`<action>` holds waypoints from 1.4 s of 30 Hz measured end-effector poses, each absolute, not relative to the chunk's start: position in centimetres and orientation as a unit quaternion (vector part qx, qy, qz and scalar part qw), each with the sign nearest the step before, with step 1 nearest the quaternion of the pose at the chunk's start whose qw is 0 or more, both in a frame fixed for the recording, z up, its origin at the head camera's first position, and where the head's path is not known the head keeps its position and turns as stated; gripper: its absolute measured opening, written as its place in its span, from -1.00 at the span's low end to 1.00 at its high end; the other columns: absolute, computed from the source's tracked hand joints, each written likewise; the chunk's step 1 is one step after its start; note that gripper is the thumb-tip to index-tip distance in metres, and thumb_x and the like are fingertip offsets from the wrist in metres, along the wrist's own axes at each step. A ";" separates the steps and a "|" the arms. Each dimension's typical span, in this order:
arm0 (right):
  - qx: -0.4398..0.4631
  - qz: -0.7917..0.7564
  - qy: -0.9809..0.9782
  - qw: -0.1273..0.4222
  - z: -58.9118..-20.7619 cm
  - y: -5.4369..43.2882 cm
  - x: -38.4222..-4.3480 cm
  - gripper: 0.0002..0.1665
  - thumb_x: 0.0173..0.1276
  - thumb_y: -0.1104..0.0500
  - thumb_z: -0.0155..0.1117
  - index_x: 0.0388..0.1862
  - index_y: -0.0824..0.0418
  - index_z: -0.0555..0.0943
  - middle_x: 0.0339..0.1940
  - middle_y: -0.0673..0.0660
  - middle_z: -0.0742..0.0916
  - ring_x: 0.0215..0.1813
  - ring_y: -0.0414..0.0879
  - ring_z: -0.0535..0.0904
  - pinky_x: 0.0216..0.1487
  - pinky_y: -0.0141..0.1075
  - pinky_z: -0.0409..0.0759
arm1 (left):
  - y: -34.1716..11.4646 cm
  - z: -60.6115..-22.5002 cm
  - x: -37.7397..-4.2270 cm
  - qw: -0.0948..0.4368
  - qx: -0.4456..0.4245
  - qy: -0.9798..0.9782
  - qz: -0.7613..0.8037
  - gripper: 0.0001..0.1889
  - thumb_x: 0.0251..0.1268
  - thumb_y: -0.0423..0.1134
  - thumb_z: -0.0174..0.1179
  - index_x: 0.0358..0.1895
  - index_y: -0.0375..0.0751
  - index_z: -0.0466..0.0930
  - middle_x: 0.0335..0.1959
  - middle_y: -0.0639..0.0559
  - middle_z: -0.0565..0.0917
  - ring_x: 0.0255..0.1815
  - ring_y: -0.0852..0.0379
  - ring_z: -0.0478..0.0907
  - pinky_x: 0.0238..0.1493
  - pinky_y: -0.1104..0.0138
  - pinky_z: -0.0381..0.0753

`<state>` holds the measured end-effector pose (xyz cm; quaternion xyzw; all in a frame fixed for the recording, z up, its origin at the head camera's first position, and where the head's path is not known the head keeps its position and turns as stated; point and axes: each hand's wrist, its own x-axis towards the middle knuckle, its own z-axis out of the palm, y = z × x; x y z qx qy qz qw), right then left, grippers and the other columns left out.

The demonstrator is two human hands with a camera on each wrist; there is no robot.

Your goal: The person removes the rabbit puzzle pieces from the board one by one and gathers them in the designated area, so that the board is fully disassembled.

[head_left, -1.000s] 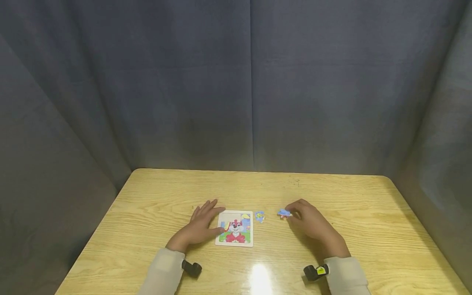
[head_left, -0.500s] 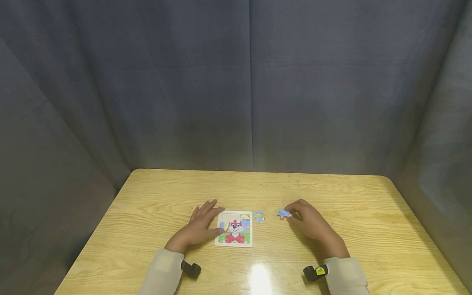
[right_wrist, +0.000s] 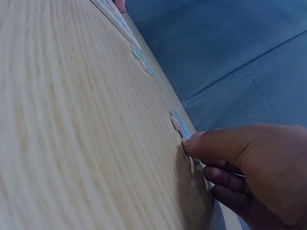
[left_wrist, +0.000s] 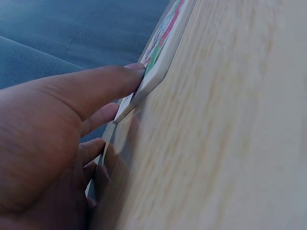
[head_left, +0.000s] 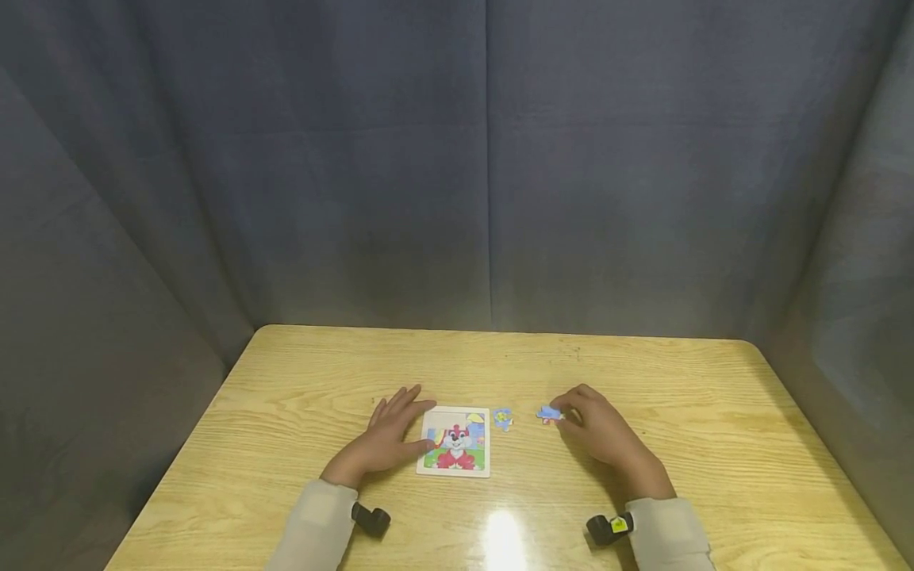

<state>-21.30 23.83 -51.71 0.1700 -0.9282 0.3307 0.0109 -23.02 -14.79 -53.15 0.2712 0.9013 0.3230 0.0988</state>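
A square puzzle board [head_left: 453,473] with a red-and-white cartoon animal picture lies in the middle of the table; its upper left part shows bare backing. My left hand [head_left: 386,439] rests at the board's left side, fingers spread and fairly straight, its thumb [left_wrist: 112,86] on the board's edge. To the right, my right hand [head_left: 602,428] pinches a blue puzzle piece [head_left: 549,413] between thumb and forefinger, low at the tabletop. Between board and right hand lies another puzzle piece [head_left: 503,419], blue with a yellow figure. In the right wrist view the thumb [right_wrist: 206,144] touches the piece's near end.
The wooden table [head_left: 286,365] has rounded far corners. Dark grey curtains [head_left: 357,198] hang behind it and at both sides. Each wrist wears a black camera strap; light glares off the table's front middle.
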 end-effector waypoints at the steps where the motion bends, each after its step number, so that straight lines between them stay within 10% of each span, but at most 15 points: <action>1: 0.169 0.331 -0.928 0.010 -51.7 23.8 -21.3 -0.71 0.40 0.18 0.26 0.07 0.18 0.63 -0.04 0.04 0.58 0.03 -0.01 0.52 0.08 -0.04 0.53 | -14.8 -53.2 -23.0 0.099 0.271 0.901 0.323 -0.29 0.35 0.11 0.16 0.49 -0.03 0.19 0.59 -0.11 -0.11 0.57 -0.13 -0.31 0.44 -0.12 -0.48; 42: 0.169 0.339 -0.926 -0.003 -51.6 23.9 -21.3 -0.69 0.38 0.21 0.27 0.09 0.18 0.62 0.00 0.02 0.57 0.08 0.02 0.50 0.12 0.01 0.52 | -14.6 -52.7 -22.8 0.097 0.267 0.903 0.323 -0.31 0.34 0.08 0.19 0.47 -0.03 0.23 0.58 -0.13 -0.09 0.57 -0.14 -0.29 0.44 -0.13 -0.47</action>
